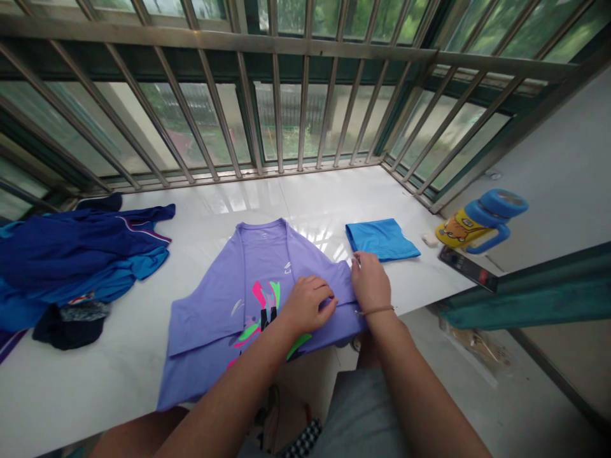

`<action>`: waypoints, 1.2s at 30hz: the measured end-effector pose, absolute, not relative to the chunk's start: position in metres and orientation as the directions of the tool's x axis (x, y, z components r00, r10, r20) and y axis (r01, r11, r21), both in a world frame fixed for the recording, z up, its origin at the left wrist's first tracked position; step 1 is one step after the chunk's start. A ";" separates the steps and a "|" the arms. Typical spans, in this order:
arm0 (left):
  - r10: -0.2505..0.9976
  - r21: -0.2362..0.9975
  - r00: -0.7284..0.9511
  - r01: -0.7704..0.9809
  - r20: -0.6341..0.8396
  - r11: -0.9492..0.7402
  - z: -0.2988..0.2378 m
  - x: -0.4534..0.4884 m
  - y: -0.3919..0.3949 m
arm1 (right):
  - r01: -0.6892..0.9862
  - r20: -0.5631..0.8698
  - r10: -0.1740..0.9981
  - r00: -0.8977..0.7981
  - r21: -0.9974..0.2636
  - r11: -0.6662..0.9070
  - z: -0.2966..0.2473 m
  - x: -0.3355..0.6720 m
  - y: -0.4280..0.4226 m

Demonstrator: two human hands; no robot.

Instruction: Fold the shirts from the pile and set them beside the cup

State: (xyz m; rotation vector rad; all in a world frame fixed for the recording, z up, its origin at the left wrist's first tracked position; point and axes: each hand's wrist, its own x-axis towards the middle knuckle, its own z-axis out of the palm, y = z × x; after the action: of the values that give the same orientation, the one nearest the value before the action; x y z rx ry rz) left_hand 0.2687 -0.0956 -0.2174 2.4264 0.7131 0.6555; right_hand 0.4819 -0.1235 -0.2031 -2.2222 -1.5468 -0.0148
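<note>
A purple T-shirt (229,299) with a pink and green print lies spread on the white counter (143,356), its right side folded in over the middle. My left hand (308,304) rests on that folded edge with the fingers curled on the cloth. My right hand (370,281) pinches the fabric at the shirt's right edge, fingers closed on it. A folded blue garment (382,238) lies just beyond my right hand.
A heap of dark blue and light blue clothes (71,254) lies at the left, with a dark item (69,321) in front of it. A yellow bottle with a blue lid (480,226), a phone (468,267) and a small white object (429,239) sit at the right edge. Metal window bars (277,114) close the back.
</note>
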 end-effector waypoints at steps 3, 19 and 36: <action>0.662 0.614 0.683 0.388 0.309 -0.687 -0.219 0.269 -0.096 | 0.935 0.284 0.922 0.262 -0.311 -0.170 -0.209 0.475 -0.151; 0.724 0.392 0.663 0.624 0.191 -0.675 -0.229 0.289 -0.095 | 0.963 0.131 0.973 0.191 -0.215 -0.160 -0.242 0.450 -0.200; 0.948 0.405 0.289 0.857 0.136 -0.319 -0.186 0.193 0.050 | 0.952 0.273 0.946 0.176 -0.290 -0.094 -0.238 0.468 -0.177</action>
State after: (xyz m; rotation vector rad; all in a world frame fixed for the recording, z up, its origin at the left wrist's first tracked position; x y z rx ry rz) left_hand 0.1934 0.0500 -0.1860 2.3051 1.6554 0.5171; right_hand 0.4684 -0.1768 -0.2378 -2.0635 -1.7905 -0.0225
